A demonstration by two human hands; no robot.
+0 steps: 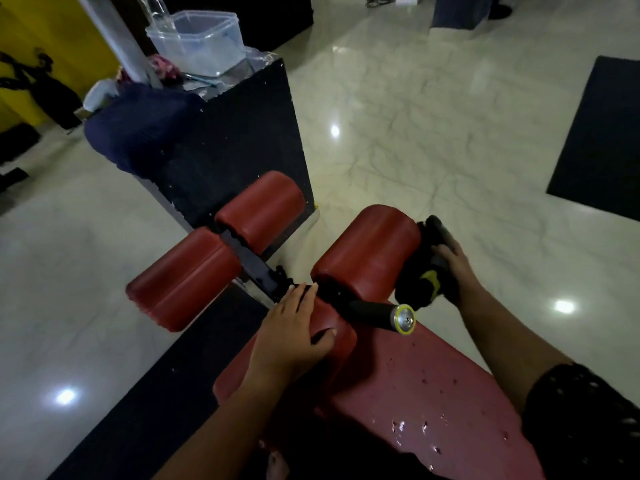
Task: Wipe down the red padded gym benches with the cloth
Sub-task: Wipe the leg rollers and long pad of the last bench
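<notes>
Centrally, the right grip (453, 268) clenches a black cloth (420, 289) bearing a yellow mark, pressing it against the right end of a red roller pad (370, 251) at the far end of the red padded surface (450, 386). The left grip (291, 334) lies released, fingers straight, flat on the surface's far edge, beside a black handle (370, 308). Wet drops (398, 426) speckle the surface's near right part.
</notes>
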